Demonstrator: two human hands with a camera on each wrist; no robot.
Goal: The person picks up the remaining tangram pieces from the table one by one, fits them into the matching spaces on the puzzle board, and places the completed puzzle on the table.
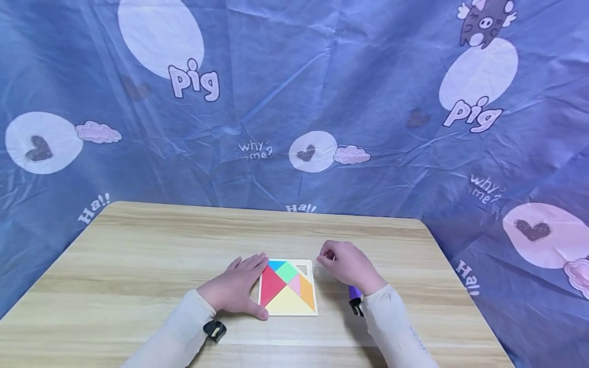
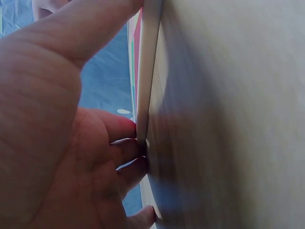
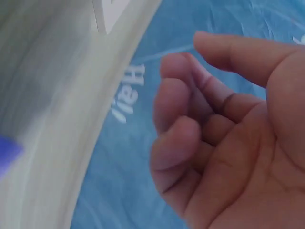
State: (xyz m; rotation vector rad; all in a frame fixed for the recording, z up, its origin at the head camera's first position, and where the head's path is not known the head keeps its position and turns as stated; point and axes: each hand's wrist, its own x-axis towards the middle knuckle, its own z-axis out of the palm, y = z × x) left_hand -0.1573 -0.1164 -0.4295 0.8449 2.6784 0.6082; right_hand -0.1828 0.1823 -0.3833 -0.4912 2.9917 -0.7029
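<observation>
A square tangram board point(image 1: 294, 315) with a pale rim lies flat on the table, holding red, yellow, green, blue, pink and orange pieces. Its upper right corner shows pale base with a small grey opening. My left hand point(image 1: 236, 287) holds the board by its left side, thumb at the near corner and fingers at the far one; the left wrist view shows fingertips against the board's edge point(image 2: 149, 62). To the right of the board, my right hand point(image 3: 224, 138) hovers with loosely curled fingers and nothing between them. A purple piece point(image 1: 354, 293) lies beside the right wrist, partly hidden.
The wood-grain table point(image 1: 152, 245) extends around the board on all sides. Behind it and along both sides hangs a blue cloth point(image 1: 276, 102) printed with pigs, hearts and words. Black straps point(image 1: 214, 331) sit on the wrists over pale sleeves point(image 1: 170, 332).
</observation>
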